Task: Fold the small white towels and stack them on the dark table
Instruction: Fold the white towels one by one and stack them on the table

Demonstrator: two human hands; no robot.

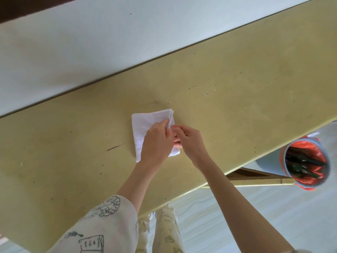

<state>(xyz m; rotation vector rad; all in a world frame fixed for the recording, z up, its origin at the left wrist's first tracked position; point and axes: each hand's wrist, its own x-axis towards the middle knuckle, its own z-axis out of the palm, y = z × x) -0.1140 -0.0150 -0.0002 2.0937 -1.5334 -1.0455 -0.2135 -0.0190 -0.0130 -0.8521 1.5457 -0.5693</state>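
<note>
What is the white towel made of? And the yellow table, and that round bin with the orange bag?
White towel: soft cloth, probably cotton; it creases and folds.
Yellow table: hard, painted matte, maybe wood; scratches and chips show.
Bin: likely plastic, lined with a shiny, crinkled orange bag.

White towel (pixel 144 130): small, folded into a flat rectangle of several layers, lying near the middle of the yellowish table (pixel 237 88). Its long sides run away from the viewer; layered edges show along the right side. The lower right part is hidden.
</note>
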